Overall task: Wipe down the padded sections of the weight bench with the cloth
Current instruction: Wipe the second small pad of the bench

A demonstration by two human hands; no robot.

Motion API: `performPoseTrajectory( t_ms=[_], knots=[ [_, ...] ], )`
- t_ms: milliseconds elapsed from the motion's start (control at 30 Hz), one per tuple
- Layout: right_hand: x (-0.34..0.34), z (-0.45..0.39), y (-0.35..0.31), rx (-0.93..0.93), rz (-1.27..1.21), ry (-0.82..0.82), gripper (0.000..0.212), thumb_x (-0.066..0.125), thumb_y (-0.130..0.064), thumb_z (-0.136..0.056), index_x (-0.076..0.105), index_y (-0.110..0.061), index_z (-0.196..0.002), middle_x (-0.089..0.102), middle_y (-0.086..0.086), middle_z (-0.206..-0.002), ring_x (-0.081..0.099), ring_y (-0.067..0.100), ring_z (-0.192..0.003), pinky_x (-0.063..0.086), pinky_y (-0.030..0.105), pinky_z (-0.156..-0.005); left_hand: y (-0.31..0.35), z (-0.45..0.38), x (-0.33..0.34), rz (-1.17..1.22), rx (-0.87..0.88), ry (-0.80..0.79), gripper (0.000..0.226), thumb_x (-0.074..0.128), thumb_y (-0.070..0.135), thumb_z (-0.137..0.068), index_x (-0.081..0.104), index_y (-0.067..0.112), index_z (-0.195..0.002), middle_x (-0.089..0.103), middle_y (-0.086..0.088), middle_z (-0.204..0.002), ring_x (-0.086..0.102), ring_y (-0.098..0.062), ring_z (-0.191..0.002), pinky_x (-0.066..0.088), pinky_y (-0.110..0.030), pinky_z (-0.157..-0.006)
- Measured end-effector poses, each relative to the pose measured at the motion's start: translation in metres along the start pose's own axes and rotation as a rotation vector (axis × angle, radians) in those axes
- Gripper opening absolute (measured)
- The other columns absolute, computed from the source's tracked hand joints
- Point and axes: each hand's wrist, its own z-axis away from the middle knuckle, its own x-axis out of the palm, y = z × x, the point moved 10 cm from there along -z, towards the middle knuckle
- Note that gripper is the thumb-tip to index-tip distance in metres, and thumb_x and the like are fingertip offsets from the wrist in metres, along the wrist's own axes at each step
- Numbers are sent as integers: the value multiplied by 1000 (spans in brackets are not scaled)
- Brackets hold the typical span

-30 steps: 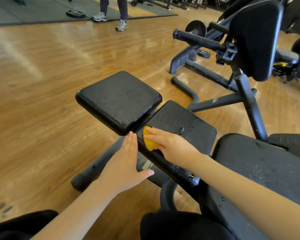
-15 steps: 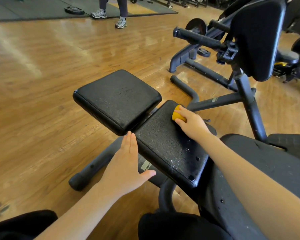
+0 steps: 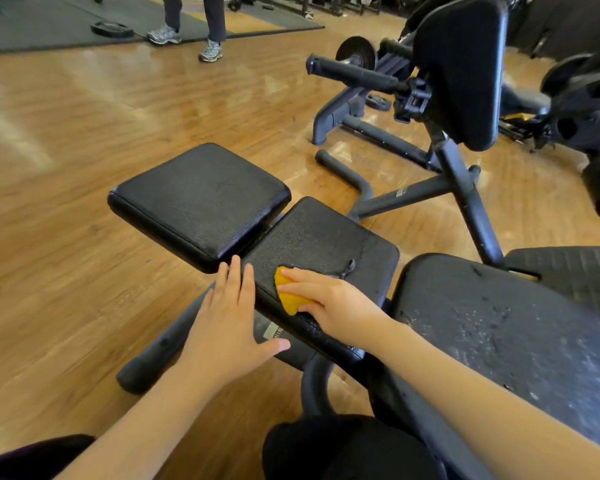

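Two hands at the bench pads.
Right hand [image 3: 333, 303] presses the cloth [image 3: 286, 289] flat-fingered onto the middle pad [image 3: 326, 233]; left hand [image 3: 227, 317], fingers straight, touches that pad's left edge.

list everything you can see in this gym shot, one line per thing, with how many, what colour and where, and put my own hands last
bench pads: three, black, left, middle, right foreground
cloth: one, yellow, on middle pad's near-left part
upright pad: one, black, on frame upper right
floor: wooden, brown
weight plate: one, dark, on far mat, upper left
bystander's legs: two, grey trousers and trainers, top centre
left hand: flat, fingers straight, by middle pad's left edge
right hand: pressing the cloth to the pad
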Motion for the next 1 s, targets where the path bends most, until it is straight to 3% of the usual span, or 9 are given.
performPoseTrajectory(
  t_ms=[133, 300, 433, 533, 733, 900, 1000],
  knots=[
    [-14, -11, 28, 61, -49, 34, 42, 48, 0, -91, 52, -14, -130, 36, -2, -148, 35, 12, -135, 12, -6, -96, 4, 2, 1, -14, 35, -1, 115, 54, 69, -74, -23, 16, -143, -38, -2, -142, -32, -16, -131, 1, -36, -115],
    [-55, -34, 99, 257, -30, 205, 36, 49, -3, -91, 57, -10, -125, 41, 5, -145, 39, 19, -135, 22, 17, -110, 4, 3, -3, 16, 51, 30, 113, 57, 64, -76, -19, 18, -144, -30, -2, -149, -23, -17, -139, 4, -33, -114],
    [-72, -44, 127, 403, -18, 288, 37, 46, -5, -92, 54, -13, -128, 38, 0, -148, 36, 19, -136, 21, 21, -110, 3, 2, -3, 4, 58, 30, 113, 58, 63, -76, -20, 18, -144, -37, 1, -139, -22, -17, -138, 5, -33, -114],
    [-69, -42, 126, 453, -36, 312, 38, 48, -10, -93, 51, -15, -131, 34, -1, -150, 32, 20, -138, 20, 24, -111, 4, 3, -4, -4, 72, 26, 112, 56, 63, -77, -19, 16, -144, -35, -2, -144, -19, -21, -140, 7, -33, -114],
    [-36, -13, 65, 283, -57, 212, 40, 51, -12, -92, 49, -16, -132, 33, -1, -150, 27, 15, -140, 15, 28, -117, 3, 2, 0, -14, 90, -19, 113, 55, 65, -77, -20, 13, -144, -28, -8, -151, -19, -23, -141, 9, -33, -114],
    [-5, 9, 29, 141, -47, 27, 43, 48, -11, -94, 44, -19, -136, 26, -7, -152, 21, 9, -141, 9, 10, -108, 6, 1, 1, -5, 58, -29, 118, 63, 61, -73, -18, 13, -144, -29, -8, -150, -18, -24, -141, 14, -36, -114],
    [-8, 8, 33, 129, -48, 7, 41, 47, -7, -94, 47, -18, -134, 30, -6, -151, 27, 9, -139, 10, 0, -101, 7, 1, 0, -9, 59, -19, 120, 65, 60, -72, -18, 13, -145, -29, -8, -150, -16, -24, -141, 15, -36, -114]
  ],
)
